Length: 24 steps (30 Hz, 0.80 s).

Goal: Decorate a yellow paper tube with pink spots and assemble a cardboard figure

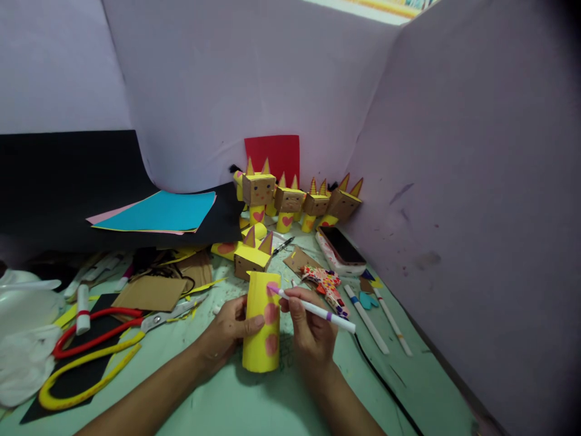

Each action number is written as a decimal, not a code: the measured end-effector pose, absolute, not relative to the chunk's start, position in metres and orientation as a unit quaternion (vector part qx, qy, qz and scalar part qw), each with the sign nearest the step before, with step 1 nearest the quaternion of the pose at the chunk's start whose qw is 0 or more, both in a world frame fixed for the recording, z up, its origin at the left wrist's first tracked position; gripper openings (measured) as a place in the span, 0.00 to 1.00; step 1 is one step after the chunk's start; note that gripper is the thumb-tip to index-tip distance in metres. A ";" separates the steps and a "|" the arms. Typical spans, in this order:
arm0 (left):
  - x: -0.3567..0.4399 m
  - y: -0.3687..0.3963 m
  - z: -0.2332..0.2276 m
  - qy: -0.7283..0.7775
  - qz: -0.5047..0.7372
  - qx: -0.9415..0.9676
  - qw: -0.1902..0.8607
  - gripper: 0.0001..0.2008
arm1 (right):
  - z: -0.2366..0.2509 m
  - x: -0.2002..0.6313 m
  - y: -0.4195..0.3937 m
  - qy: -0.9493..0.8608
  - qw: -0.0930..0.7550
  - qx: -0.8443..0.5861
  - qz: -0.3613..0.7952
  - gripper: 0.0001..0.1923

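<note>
A person's left hand (231, 332) grasps a yellow tube (259, 303) at the near center of a green tabletop (236, 399), while the right hand (313, 333) grips a white marker (323, 312), its purple tip at the uppermost pink spot (275, 285) near the tube's right edge. Just beyond the tube's top edge sits a horned cardboard box head (250, 264); red-and-yellow scissors (157, 320) lie left, a black cable (380, 372) runs right. Green surface stretches between the forearms (163, 378), on the near side of the tube's bottom edge.

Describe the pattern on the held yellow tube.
The tube has pink spots, best seen in the head view.
</note>
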<state>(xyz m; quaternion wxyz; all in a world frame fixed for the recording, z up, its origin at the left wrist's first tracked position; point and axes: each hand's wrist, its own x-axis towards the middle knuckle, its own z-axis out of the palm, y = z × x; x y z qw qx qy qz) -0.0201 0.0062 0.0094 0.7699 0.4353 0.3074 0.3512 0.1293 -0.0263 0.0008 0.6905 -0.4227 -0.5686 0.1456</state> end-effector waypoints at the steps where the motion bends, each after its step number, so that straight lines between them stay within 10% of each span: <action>1: -0.020 0.006 0.009 0.307 0.352 0.435 0.770 0.30 | 0.002 0.129 -0.027 -0.571 0.690 -0.422 0.142 0.07; 24: -0.018 0.004 0.016 0.319 0.359 0.415 0.773 0.27 | 0.008 0.129 -0.029 -0.580 0.684 -0.429 0.110 0.07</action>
